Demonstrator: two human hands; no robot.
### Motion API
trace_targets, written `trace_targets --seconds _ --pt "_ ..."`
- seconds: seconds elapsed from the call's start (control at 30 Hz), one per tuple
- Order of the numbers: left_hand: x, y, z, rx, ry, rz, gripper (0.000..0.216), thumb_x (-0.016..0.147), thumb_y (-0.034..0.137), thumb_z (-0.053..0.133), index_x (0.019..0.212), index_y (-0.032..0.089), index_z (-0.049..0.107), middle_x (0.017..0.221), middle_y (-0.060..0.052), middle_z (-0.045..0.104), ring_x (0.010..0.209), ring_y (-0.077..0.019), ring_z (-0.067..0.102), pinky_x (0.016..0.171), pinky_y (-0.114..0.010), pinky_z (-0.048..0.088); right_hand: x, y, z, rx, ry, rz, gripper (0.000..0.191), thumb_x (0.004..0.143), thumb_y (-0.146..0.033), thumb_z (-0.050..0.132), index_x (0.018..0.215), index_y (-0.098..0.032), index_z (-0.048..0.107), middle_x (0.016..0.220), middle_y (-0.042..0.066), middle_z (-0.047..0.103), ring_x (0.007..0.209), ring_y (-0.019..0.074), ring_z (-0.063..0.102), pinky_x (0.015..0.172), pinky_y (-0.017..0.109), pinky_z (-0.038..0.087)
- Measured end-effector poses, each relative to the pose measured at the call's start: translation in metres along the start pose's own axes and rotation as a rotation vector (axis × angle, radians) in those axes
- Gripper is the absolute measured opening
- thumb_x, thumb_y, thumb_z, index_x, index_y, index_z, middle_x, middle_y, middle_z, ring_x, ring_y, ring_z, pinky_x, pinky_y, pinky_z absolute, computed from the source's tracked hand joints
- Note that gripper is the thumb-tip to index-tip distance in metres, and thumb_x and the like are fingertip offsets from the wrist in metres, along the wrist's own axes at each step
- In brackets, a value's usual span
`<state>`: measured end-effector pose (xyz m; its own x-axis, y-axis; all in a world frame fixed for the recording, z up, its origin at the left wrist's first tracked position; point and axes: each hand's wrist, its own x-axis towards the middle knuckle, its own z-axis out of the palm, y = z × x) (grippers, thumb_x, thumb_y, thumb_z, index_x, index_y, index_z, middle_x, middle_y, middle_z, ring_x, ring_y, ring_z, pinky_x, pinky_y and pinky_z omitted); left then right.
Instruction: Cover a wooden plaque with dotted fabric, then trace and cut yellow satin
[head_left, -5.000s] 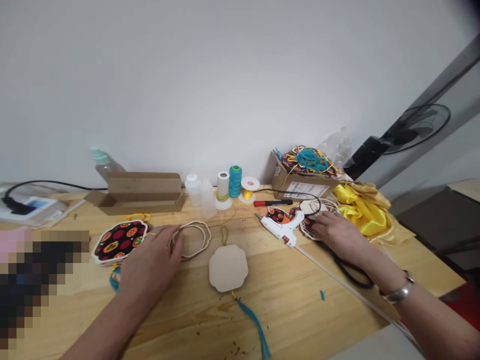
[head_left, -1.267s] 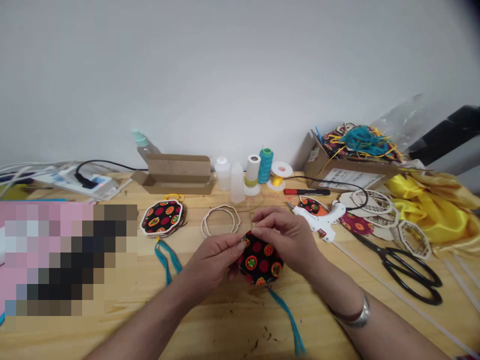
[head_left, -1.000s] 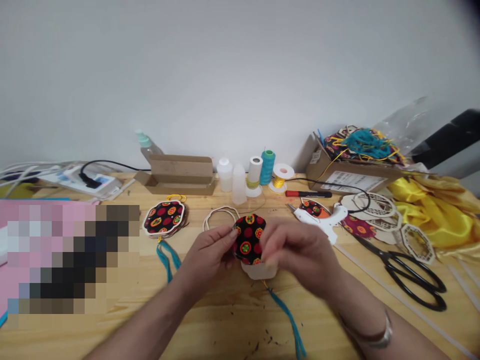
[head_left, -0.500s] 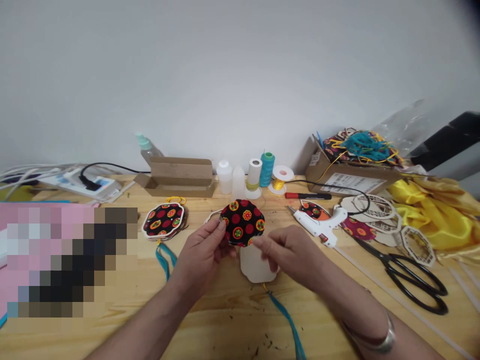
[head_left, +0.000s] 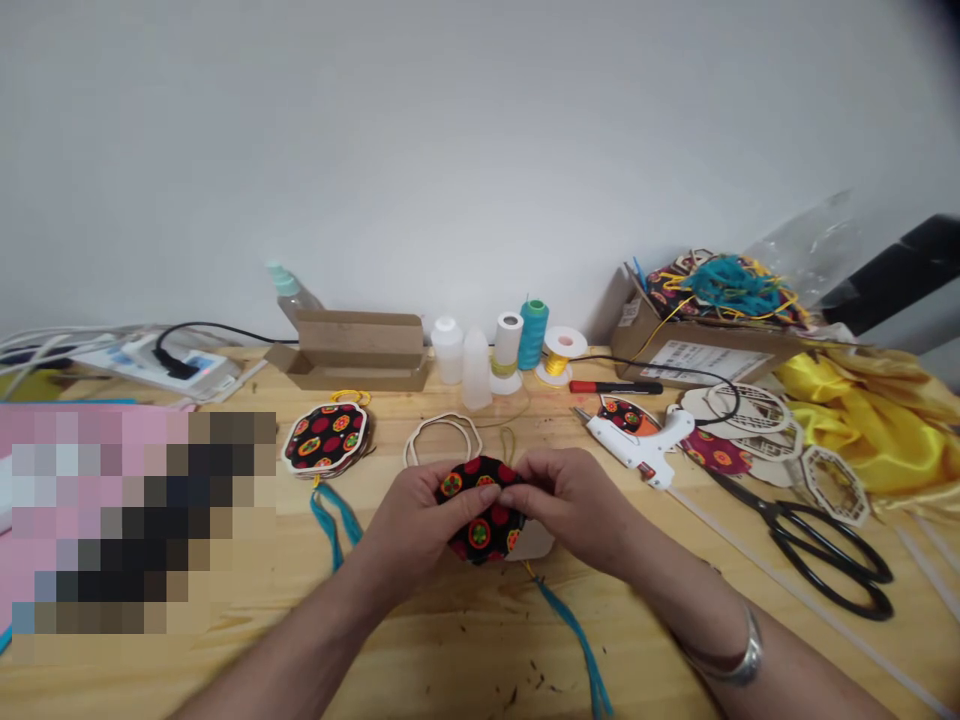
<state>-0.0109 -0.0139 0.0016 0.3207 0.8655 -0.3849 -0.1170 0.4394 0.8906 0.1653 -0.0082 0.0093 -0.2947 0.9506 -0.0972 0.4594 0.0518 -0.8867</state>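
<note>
A round piece covered in black fabric with red and orange flower prints (head_left: 478,530) is held between both hands. My left hand (head_left: 420,515) grips its left side, thumb across the front. My right hand (head_left: 574,505) pinches its upper right edge, thumb close to the left thumb. Under it, partly hidden, lies a white scalloped panel (head_left: 536,543) with a teal tassel (head_left: 574,635) running toward the front. Just behind my left hand rest thin pale wooden frames (head_left: 442,420). Off to the left lies a similar fabric ornament with a pale rim (head_left: 326,440) and its own teal tassel.
At right are a white glue gun (head_left: 637,445), black-handled scissors (head_left: 817,560), cut wooden pieces (head_left: 832,485) and yellow satin cloth (head_left: 862,430). Along the wall stand an open cardboard box (head_left: 360,370), bottles (head_left: 476,370), thread spools (head_left: 534,335) and a filled carton (head_left: 697,350).
The fabric-covered round has come down and nearer, now over the white panel. My right hand has moved up to its edge and grips it. The pale frames behind show more fully.
</note>
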Motion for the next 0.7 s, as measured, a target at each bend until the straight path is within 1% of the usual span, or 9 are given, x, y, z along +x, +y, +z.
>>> trace_targets --seconds 0.1,0.2,0.23,0.3,0.4,0.47,0.53,0.6,0.7 --pt "0.0 0.0 0.002 0.028 0.027 -0.023 0.027 0.067 0.039 0.076 0.07 0.013 0.069 0.059 -0.004 0.07 0.049 -0.0126 0.06 0.047 -0.021 0.048 -0.001 0.002 0.004 0.006 0.069 -0.048 0.004 0.075 -0.018 0.065 0.072 -0.017 0.063 0.065 -0.003 0.063 0.061 0.0106 0.054 0.056 0.021 0.038" --pt "0.0 0.0 0.002 0.027 0.033 -0.027 0.029 0.067 0.04 0.076 0.07 0.013 0.069 0.059 -0.005 0.07 0.049 -0.0136 0.061 0.046 -0.022 0.047 -0.001 0.002 0.005 0.013 0.116 -0.09 0.001 0.077 -0.017 0.065 0.076 -0.018 0.064 0.068 -0.003 0.064 0.063 0.011 0.056 0.059 0.022 0.04" --pt "0.0 -0.001 0.001 0.03 0.031 -0.028 0.028 0.067 0.04 0.076 0.071 0.013 0.069 0.059 -0.005 0.07 0.049 -0.014 0.061 0.046 -0.022 0.047 -0.002 0.001 0.005 -0.013 0.121 -0.109 0.003 0.078 -0.017 0.063 0.076 -0.018 0.064 0.067 -0.002 0.064 0.063 0.0112 0.056 0.059 0.022 0.04" --pt "0.0 -0.001 0.002 0.026 0.025 -0.032 0.027 0.068 0.039 0.075 0.073 0.013 0.07 0.061 -0.005 0.071 0.05 -0.0152 0.063 0.047 -0.023 0.048 -0.003 0.001 0.005 -0.141 0.135 -0.159 0.011 0.083 -0.015 0.059 0.074 -0.018 0.063 0.066 -0.002 0.063 0.062 0.0118 0.056 0.059 0.023 0.039" --pt "0.0 -0.002 0.003 -0.007 0.022 -0.034 0.025 0.067 0.038 0.076 0.072 0.014 0.071 0.061 -0.005 0.071 0.05 -0.0162 0.063 0.048 -0.025 0.05 -0.006 0.002 0.007 -0.462 0.194 -0.318 0.018 0.09 -0.014 0.049 0.076 -0.017 0.06 0.067 0.001 0.062 0.062 0.0143 0.055 0.058 0.025 0.036" --pt "0.0 -0.001 0.003 -0.032 0.03 -0.035 0.025 0.066 0.038 0.077 0.071 0.014 0.071 0.06 -0.005 0.071 0.049 -0.0164 0.063 0.049 -0.027 0.052 -0.008 0.004 0.01 -0.674 0.273 -0.453 0.018 0.09 -0.011 0.045 0.08 -0.016 0.058 0.069 0.004 0.062 0.062 0.0166 0.055 0.057 0.027 0.035" --pt "0.001 -0.001 0.003 -0.051 0.037 -0.031 0.025 0.065 0.037 0.078 0.07 0.014 0.071 0.06 -0.005 0.071 0.049 -0.0163 0.063 0.05 -0.028 0.053 -0.01 0.005 0.013 -0.835 0.344 -0.561 0.016 0.087 -0.007 0.044 0.081 -0.015 0.056 0.069 0.006 0.061 0.061 0.0185 0.053 0.054 0.029 0.033" --pt "0.002 -0.001 0.004 -0.07 0.034 -0.029 0.024 0.065 0.036 0.078 0.07 0.014 0.071 0.06 -0.005 0.071 0.049 -0.0162 0.063 0.05 -0.027 0.053 -0.01 0.004 0.016 -0.939 0.387 -0.617 0.017 0.082 -0.003 0.044 0.079 -0.015 0.055 0.067 0.007 0.059 0.058 0.0191 0.052 0.051 0.029 0.032" --pt "0.001 -0.002 0.005 -0.09 0.021 -0.028 0.023 0.066 0.035 0.078 0.069 0.014 0.07 0.058 -0.005 0.071 0.048 -0.0161 0.064 0.05 -0.027 0.053 -0.011 0.001 0.021 -1.01 0.416 -0.607 0.017 0.078 -0.001 0.043 0.078 -0.015 0.053 0.065 0.007 0.059 0.056 0.0189 0.051 0.049 0.029 0.031"
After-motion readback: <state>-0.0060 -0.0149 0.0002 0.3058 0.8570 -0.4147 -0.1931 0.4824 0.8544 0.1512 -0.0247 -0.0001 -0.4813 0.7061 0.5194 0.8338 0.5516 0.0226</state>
